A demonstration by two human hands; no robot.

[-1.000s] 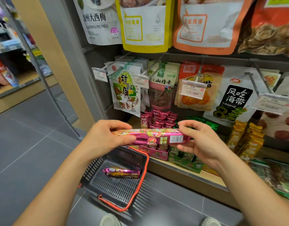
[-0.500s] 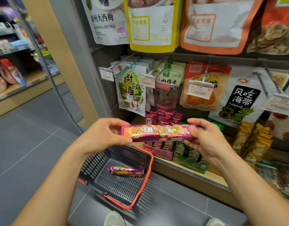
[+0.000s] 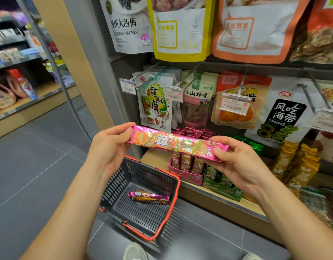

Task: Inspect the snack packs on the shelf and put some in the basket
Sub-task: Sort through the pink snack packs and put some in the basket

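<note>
A long pink snack pack (image 3: 173,143) is held level in front of the shelf, its printed front facing me. My left hand (image 3: 109,149) pinches its left end and my right hand (image 3: 237,164) grips its right end. Below my hands a dark grey basket (image 3: 173,177) with an orange rim stands on the floor. One pink snack pack (image 3: 148,198) lies on the basket's bottom. On the shelf behind, a pink display box (image 3: 186,171) holds more of the same packs.
A green display box (image 3: 222,186) and yellow packs (image 3: 297,162) stand beside the pink box on the wooden shelf (image 3: 218,196). Hanging snack bags on hooks with price tags (image 3: 234,106) fill the rack above. Grey floor tiles and another shelf (image 3: 15,91) lie to the left.
Both hands turned the pink pack over, so its barcode side gave way to the printed front, and lifted it slightly. The basket and the pack in it stayed put.
</note>
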